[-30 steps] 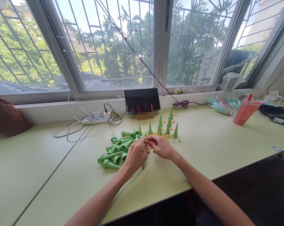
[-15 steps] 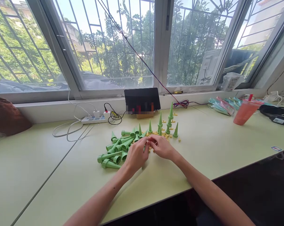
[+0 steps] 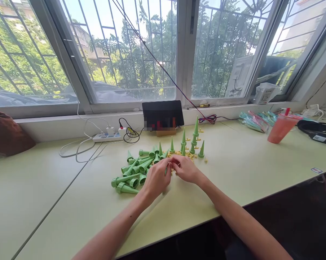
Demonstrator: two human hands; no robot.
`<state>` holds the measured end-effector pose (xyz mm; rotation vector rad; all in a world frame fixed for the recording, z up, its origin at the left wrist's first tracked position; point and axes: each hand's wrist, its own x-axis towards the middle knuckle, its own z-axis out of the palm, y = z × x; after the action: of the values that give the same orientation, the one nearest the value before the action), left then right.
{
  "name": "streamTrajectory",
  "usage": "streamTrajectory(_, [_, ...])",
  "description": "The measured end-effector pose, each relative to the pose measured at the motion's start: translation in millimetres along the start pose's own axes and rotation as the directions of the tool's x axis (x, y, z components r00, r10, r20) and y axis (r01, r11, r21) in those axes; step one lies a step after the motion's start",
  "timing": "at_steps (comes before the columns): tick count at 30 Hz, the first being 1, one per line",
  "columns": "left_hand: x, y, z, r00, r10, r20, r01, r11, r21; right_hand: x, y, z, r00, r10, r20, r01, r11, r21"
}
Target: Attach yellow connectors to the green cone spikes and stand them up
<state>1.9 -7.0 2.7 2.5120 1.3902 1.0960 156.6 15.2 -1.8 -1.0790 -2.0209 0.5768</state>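
My left hand (image 3: pixel 158 176) and my right hand (image 3: pixel 185 168) meet at the fingertips above the table. Both are closed, fingers pinched together; whatever they hold is hidden behind the fingers. Left of them lies a heap of green plastic cone-shaped spikes (image 3: pixel 144 165) with ribbed, open collars. Just beyond my hands are small yellow plastic pieces (image 3: pixel 190 156), partly covered by my right hand. Several green spikes stand point up behind them, some stacked in a tall tower (image 3: pixel 195 135) with yellow valve-like pieces sticking out sideways.
A dark tablet (image 3: pixel 163 113) leans on a brown stand by the window. A power strip (image 3: pixel 109 136) with cables lies at back left. On the right are a red drink cup (image 3: pixel 282 129), plastic bags (image 3: pixel 251 121) and a black cap (image 3: pixel 318 131). The table edge runs along the front.
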Motion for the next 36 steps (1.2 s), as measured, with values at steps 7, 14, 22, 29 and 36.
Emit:
streamTrajectory(7, [-0.3,-0.8,0.5,1.000,0.011,-0.011,-0.011,1.000,-0.006,-0.8,-0.7,-0.4,1.000,-0.008,-0.004,0.008,1.000,-0.005])
streamTrajectory(14, [-0.8,-0.9,0.7,1.000,0.016,-0.011,-0.016,1.000,-0.009,0.9,-0.4,-0.8,1.000,-0.018,-0.002,0.018,1.000,-0.006])
streamTrajectory(22, [-1.0,0.6,-0.2,1.000,0.011,0.004,-0.011,1.000,-0.003,-0.7,-1.5,-0.6,1.000,-0.021,-0.003,0.021,1.000,-0.019])
streamTrajectory(29, [-0.6,1.5,-1.0,1.000,0.013,0.016,-0.013,1.000,0.003,-0.1,-0.2,-0.5,0.999,-0.038,-0.005,0.037,0.999,-0.028])
streamTrajectory(36, [-0.9,2.3,-0.8,1.000,0.026,0.006,-0.026,1.000,-0.001,0.7,1.8,0.2,0.999,-0.047,-0.008,0.047,0.998,-0.043])
